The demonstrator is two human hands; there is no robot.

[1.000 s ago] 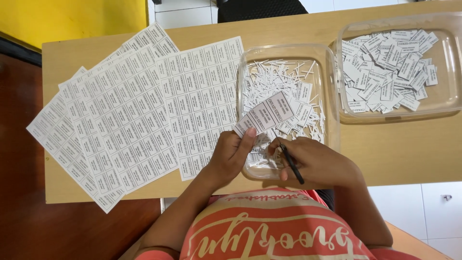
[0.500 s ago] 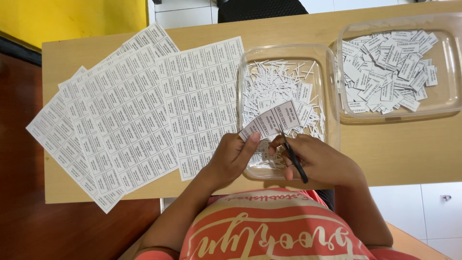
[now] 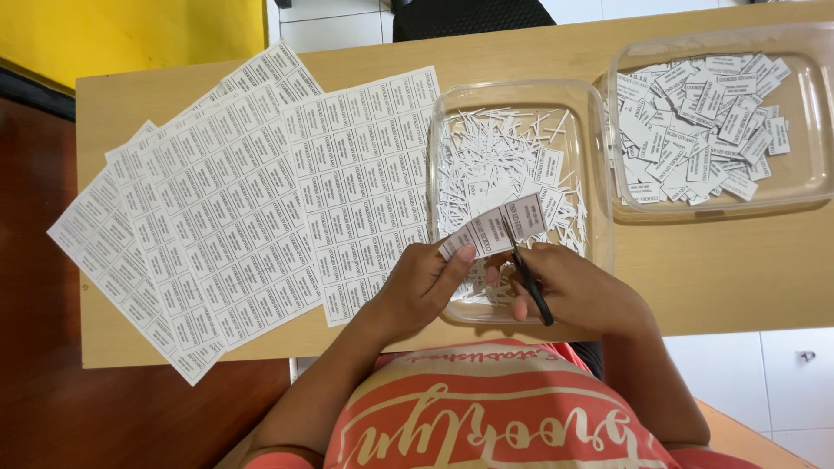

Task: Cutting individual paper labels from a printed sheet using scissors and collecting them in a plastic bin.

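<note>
We see a table (image 3: 738, 278) bearing fanned label sheets (image 3: 243, 200) at left, their corners overhanging the near edge. Right of them stand two clear tubs: one (image 3: 447, 113) of paper slivers, one (image 3: 808, 187) of cut labels (nearly touching); bare wood lies only near the right edge. Our left hand (image 3: 417, 291) pinches a strip (image 3: 495, 227) over the sliver tub, lower and flatter than a second ago. Our right hand (image 3: 578, 291) grips scissors (image 3: 528, 274), blades now biting the strip's lower edge.
</note>
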